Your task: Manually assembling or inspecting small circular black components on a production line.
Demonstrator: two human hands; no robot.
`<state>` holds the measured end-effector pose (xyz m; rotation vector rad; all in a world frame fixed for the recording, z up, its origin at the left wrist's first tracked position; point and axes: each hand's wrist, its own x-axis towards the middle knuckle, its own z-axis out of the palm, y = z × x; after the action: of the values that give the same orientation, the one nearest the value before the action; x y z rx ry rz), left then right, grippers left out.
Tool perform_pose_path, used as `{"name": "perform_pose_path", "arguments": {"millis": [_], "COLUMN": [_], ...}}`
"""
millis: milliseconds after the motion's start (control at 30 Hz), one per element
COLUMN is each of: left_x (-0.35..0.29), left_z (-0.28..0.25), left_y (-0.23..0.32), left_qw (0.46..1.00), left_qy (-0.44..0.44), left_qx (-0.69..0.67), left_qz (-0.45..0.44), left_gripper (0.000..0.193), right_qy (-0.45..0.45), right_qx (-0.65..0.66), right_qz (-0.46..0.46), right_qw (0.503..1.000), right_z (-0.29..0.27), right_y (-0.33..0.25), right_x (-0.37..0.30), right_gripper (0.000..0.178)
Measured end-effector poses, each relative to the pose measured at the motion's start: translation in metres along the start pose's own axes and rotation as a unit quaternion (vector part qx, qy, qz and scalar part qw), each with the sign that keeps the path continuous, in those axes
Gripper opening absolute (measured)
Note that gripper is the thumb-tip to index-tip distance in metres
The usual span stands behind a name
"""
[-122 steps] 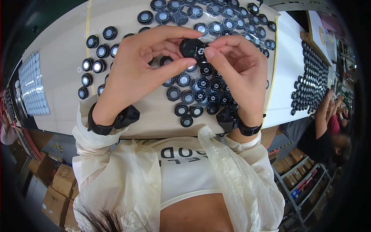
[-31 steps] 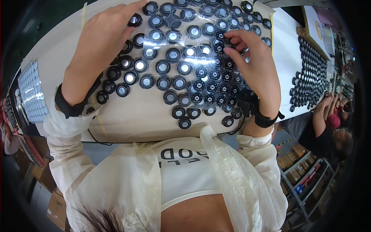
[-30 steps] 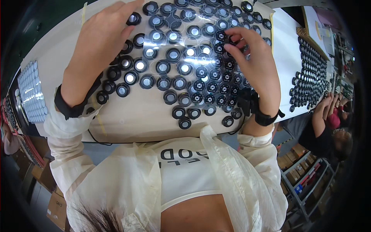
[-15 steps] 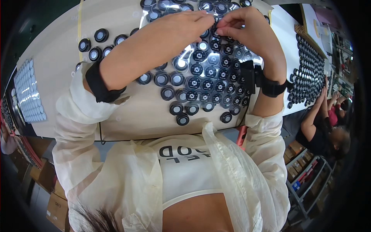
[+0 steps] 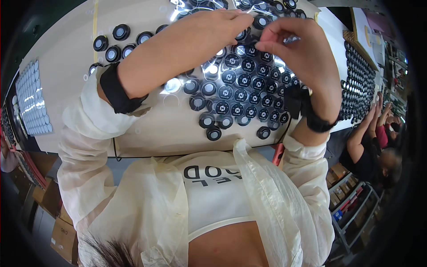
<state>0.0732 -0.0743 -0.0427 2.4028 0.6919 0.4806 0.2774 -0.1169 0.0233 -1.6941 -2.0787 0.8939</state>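
On the pale table (image 5: pixel 162 140), a clear sheet (image 5: pixel 210 69) looks floppy and slick, best lifted by an edge. The left hand (image 5: pixel 222 27) has its fingers together beside the right hand (image 5: pixel 299 51), whose thumb and forefinger nearly meet; what either pinches, I cannot tell. Beneath, black discs (image 5: pixel 243 80) look stiff, best gripped by their rims.

Clear sheet (image 5: pixel 170 101): transparent, marked with round outlines, bright with glare in places, spread over the counter (image 5: pixel 178 142). Labelled discs (image 5: pixel 240 95): black, round, white symbol facing up, grouped in close slanting rows within the sheet area. Pale-centred units (image 5: pixel 214 133): black, round, pale discs uppermost, located around the labelled group and farther left.
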Motion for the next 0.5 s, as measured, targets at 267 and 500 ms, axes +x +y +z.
{"name": "perform_pose_path", "arguments": {"millis": [267,500], "left_x": [-0.002,-0.036], "left_z": [-0.035,-0.045], "left_y": [0.007,0.020], "left_qw": [0.905,0.824], "left_qy": [0.002,0.019], "left_qx": [-0.421,-0.545], "left_qz": [-0.059,-0.153], "left_gripper": [0.041,0.039], "right_qy": [0.122,0.114], "right_qx": [0.316,0.422], "right_qz": [0.078,-0.014], "right_qw": [0.938,0.899], "right_z": [-0.005,0.026], "right_y": [-0.026,-0.021], "right_x": [-0.058,-0.043], "right_gripper": [0.014,0.015]}}
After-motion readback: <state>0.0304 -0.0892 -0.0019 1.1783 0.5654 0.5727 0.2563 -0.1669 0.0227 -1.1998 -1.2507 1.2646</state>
